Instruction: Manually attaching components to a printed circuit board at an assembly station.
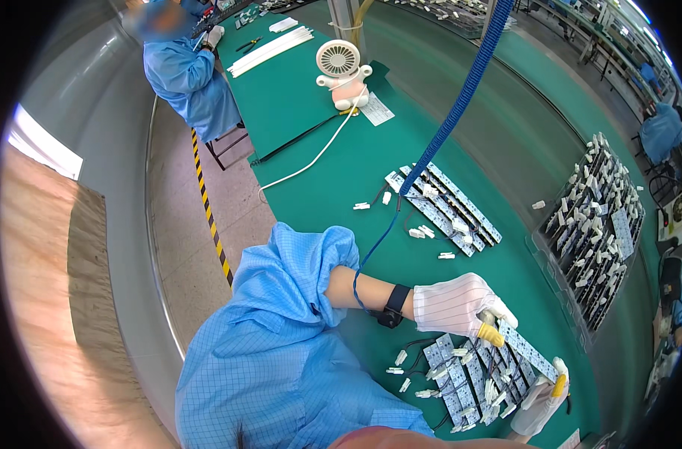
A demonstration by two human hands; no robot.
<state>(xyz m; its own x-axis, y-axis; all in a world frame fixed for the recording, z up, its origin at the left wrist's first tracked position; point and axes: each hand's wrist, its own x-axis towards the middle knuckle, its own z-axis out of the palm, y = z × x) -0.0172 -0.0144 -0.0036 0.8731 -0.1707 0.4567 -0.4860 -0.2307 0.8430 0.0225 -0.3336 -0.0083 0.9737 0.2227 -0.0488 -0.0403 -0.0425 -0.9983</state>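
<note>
A narrow light-grey circuit board strip [528,350] is held between both hands, tilted above a group of similar strips. My left hand [461,307], in a white striped glove with a yellow fingertip, is closed on its upper end. At the lower end, my right hand [543,400], gloved the same way, pinches it. Beneath lie several circuit board strips [453,374] side by side, with dark wires and white connectors tangled over them. A black wrist strap [393,307] sits on my left wrist, joined to a thin blue cord.
More board strips [449,209] lie farther up the green table [311,165]. A clear tray [573,310] at right is piled with wired strips. A coiled blue cable [461,97] hangs across. A small fan [341,67] stands at the back. One person [180,75] works far left.
</note>
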